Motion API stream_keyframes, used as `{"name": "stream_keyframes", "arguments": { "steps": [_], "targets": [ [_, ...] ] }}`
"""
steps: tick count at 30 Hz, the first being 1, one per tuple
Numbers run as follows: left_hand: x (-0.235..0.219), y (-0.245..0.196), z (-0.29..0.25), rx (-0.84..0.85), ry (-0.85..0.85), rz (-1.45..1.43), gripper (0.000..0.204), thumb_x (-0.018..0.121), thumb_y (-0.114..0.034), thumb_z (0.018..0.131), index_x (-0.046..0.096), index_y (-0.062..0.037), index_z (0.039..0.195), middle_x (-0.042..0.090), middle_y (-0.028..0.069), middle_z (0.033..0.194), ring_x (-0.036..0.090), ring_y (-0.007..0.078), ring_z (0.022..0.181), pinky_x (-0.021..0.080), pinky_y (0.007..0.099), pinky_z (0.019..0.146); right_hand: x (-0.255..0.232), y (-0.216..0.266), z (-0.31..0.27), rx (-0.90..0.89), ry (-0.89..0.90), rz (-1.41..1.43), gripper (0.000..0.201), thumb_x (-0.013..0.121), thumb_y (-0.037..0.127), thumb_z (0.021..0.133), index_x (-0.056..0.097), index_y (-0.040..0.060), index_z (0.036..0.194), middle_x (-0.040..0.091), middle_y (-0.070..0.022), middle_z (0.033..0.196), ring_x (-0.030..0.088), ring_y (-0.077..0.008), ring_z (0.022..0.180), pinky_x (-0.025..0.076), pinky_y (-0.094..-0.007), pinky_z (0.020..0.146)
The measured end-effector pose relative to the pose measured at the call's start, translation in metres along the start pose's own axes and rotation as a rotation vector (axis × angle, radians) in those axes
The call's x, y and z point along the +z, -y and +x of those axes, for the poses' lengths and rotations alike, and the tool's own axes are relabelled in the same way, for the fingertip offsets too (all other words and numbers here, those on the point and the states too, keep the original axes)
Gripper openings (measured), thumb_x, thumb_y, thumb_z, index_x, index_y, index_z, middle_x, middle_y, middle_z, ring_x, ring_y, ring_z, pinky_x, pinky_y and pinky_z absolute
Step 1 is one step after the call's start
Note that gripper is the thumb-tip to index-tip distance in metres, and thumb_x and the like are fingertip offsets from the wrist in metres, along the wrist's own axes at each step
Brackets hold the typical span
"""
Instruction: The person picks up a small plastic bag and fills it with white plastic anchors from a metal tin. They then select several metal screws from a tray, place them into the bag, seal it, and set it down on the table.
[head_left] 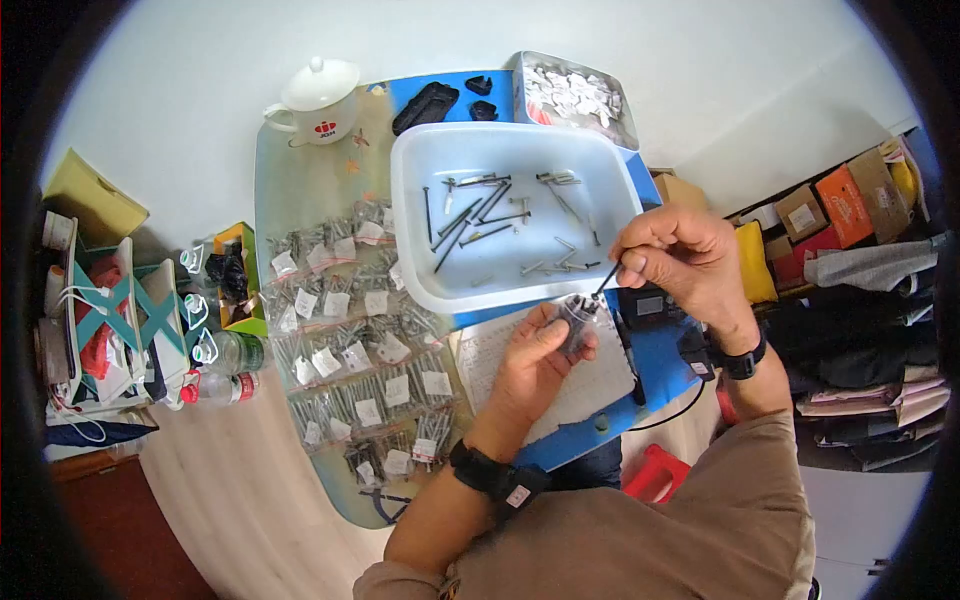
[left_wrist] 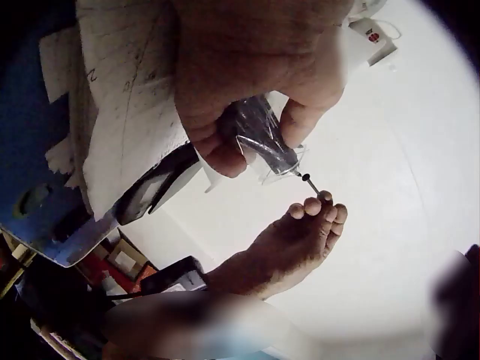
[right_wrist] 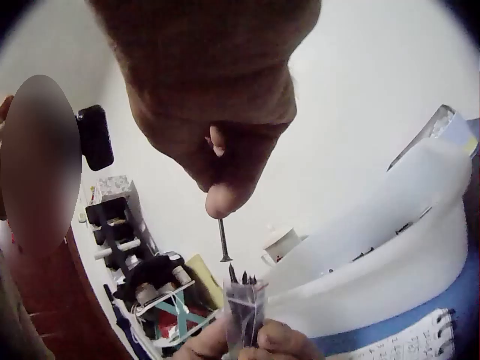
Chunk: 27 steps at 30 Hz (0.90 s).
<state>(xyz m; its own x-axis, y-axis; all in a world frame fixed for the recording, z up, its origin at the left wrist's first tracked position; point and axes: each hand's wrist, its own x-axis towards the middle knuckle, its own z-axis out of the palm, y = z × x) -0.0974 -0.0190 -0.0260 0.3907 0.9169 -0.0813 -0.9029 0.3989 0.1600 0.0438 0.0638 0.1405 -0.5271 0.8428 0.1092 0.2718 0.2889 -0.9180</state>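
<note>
My left hand (head_left: 530, 368) grips a small clear plastic bag (right_wrist: 244, 309) by its sides, its mouth facing up. Dark screws stand inside with several pointed ends poking past the opening. Between thumb and fingertips, my right hand (head_left: 690, 258) pinches a dark screw (right_wrist: 223, 241), flared head downward, right over the bag's mouth. Just behind both hands sits a white plastic basin (head_left: 412, 235); loose dark and silver screws (head_left: 470, 215) lie scattered on its floor.
Rows of labelled screw bags (head_left: 340, 300) cover the table's left side. A notebook (head_left: 590, 395) lies under the hands. Beyond the basin stand a lidded white mug (head_left: 325, 100), black objects (head_left: 427, 108) and a tin of white pieces (head_left: 575, 95). A black device (head_left: 648, 306) sits right of the bag.
</note>
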Motion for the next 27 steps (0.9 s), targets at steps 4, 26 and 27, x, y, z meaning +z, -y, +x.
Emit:
{"name": "stream_keyframes", "arguments": {
  "steps": [4,26,27],
  "targets": [
    [-0.002,-0.002,0.001,0.0,0.035,0.035,0.029,0.057,-0.026,0.093,0.058,-0.0058,0.115,0.067,0.0104,0.101,0.062,0.0254,0.094,0.048,0.0389,0.085,0.004,-0.01,-0.021,0.014,-0.054,0.051,0.009,0.066,0.001,0.09,0.066,-0.0015,0.098,0.069,-0.0067,0.084,0.064,-0.0087,0.074,0.053,-0.0226,0.067],
    [0.001,-0.003,0.002,-0.009,-0.025,0.06,0.023,0.058,-0.022,0.092,0.059,-0.0047,0.107,0.064,0.0108,0.108,0.061,0.0261,0.098,0.048,0.0428,0.086,0.008,-0.022,-0.044,0.083,-0.007,-0.2,0.003,0.068,-0.003,0.085,0.066,-0.0016,0.087,0.065,-0.0017,0.074,0.057,-0.0054,0.069,0.048,-0.0217,0.06],
    [0.0,-0.003,0.002,0.006,-0.023,0.082,0.028,0.058,-0.024,0.092,0.06,-0.0038,0.112,0.064,0.0107,0.109,0.061,0.0264,0.101,0.048,0.0435,0.089,0.01,-0.025,-0.043,0.023,-0.035,-0.327,0.004,0.068,-0.003,0.085,0.066,-0.0009,0.088,0.064,-0.0013,0.074,0.056,-0.0052,0.068,0.047,-0.0218,0.06]
  ]
}}
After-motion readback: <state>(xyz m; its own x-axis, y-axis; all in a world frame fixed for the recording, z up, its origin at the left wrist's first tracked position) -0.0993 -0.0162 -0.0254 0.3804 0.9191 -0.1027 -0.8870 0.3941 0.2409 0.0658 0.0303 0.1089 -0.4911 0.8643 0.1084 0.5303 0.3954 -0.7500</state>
